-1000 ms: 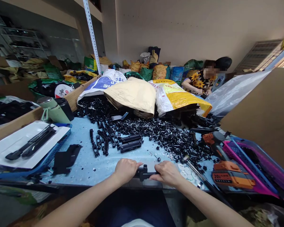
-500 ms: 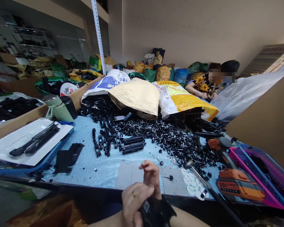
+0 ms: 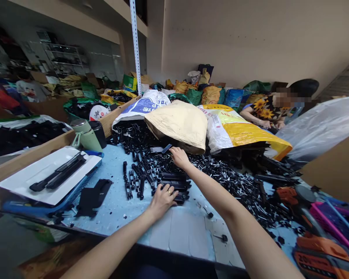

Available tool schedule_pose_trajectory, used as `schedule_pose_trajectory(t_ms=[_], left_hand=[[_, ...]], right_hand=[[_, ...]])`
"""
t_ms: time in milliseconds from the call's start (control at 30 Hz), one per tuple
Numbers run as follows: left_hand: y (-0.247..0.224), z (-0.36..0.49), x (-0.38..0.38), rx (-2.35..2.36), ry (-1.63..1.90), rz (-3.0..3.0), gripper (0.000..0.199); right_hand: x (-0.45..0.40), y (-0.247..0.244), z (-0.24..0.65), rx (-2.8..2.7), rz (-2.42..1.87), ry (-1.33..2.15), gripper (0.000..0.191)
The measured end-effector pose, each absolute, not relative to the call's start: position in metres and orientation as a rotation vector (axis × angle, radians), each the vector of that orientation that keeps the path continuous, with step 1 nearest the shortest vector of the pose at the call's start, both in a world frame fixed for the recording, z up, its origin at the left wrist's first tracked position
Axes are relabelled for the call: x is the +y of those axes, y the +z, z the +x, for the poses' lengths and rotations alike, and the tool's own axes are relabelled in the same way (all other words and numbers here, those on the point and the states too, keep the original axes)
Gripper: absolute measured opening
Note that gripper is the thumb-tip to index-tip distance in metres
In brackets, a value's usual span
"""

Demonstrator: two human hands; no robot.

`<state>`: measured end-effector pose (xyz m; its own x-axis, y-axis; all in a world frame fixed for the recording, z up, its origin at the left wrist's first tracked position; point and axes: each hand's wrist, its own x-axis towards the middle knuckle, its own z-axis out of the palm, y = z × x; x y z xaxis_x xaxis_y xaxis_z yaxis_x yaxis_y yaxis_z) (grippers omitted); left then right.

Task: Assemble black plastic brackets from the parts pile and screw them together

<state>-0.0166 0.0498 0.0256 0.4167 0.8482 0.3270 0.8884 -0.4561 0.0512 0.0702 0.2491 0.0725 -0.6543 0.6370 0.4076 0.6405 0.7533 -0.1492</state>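
Observation:
My left hand (image 3: 163, 200), with a ring on one finger, lies spread over the front of a group of long black plastic bars (image 3: 174, 177). It touches them with its fingers apart. Farther forward, my right hand (image 3: 180, 157) reaches to the back of the pile, fingers stretched and bent down, with nothing visible in them. Its fingertips are beside a dark bluish strip (image 3: 166, 148); whether they touch it I cannot tell. Around it lie many small black parts with metal pins (image 3: 229, 178). Shorter black linked pieces (image 3: 139, 174) lie left of the bars.
Beige (image 3: 180, 120), white-and-blue (image 3: 142, 104) and yellow-and-white sacks (image 3: 235, 131) lie behind the pile. A green flask (image 3: 87, 133) and a tray with white sheet (image 3: 46, 174) are left. An orange cordless drill (image 3: 320, 248) is at right. Another person (image 3: 264, 110) works behind.
My hands have parted from the front edge, where they held a black part together. The left moved onto the bars, the right forward to the pile. The view has swung left.

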Motion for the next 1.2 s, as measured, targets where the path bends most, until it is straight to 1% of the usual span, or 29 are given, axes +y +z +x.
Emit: schedule_pose_trajectory(t_ms=[100,200,233,300,367,467,533,567,600,700,767,900,1067,1200], left_hand=[[0.035,-0.034,0.065,-1.692,-0.591,-2.419,0.051],[0.048,-0.078,0.081,-2.111,-0.75,-1.96,0.049],[0.052,-0.097,0.088,-2.271,-0.755,-1.749,0.048],[0.057,-0.136,0.104,-2.574,-0.652,-1.374,0.05],[0.055,-0.168,0.119,-2.693,-0.613,-1.258,0.047],[0.046,-0.188,0.129,-2.754,-0.611,-1.282,0.034],[0.041,-0.185,0.127,-2.758,-0.634,-1.307,0.031],[0.04,-0.18,0.124,-2.752,-0.65,-1.32,0.032],[0.039,-0.174,0.12,-2.73,-0.671,-1.335,0.034],[0.039,-0.16,0.105,-2.609,-0.704,-1.397,0.041],[0.041,-0.158,0.097,-2.569,-0.681,-1.434,0.043],[0.048,-0.168,0.085,-2.57,-0.636,-1.495,0.04],[0.057,-0.165,0.076,-2.423,-0.547,-1.948,0.029],[0.061,-0.145,0.072,-2.342,-0.498,-2.109,0.029]], right_hand=[[0.274,0.077,0.039,-2.61,-0.963,-0.089,0.034],[0.287,0.081,0.024,-2.667,-0.989,-0.129,0.03],[0.288,0.083,0.023,-2.679,-1.003,-0.136,0.027],[0.284,0.09,0.026,-2.687,-1.036,-0.147,0.021],[0.269,0.099,0.036,-2.676,-1.075,-0.153,0.019],[0.218,0.104,0.068,-2.681,-1.105,-0.133,0.03],[0.17,0.1,0.096,-2.714,-1.087,-0.036,0.041],[0.144,0.096,0.111,-2.692,-1.08,0.132,0.049],[0.12,0.091,0.125,-2.664,-1.077,0.305,0.053],[0.065,0.076,0.156,-2.444,-1.171,0.699,0.045],[0.047,0.068,0.166,-2.271,-1.247,0.838,0.045],[0.036,0.057,0.171,-2.042,-1.284,0.997,0.049],[0.023,0.046,0.162,-1.932,-1.266,1.175,0.049],[0.015,0.041,0.153,-1.86,-1.233,1.285,0.048]])
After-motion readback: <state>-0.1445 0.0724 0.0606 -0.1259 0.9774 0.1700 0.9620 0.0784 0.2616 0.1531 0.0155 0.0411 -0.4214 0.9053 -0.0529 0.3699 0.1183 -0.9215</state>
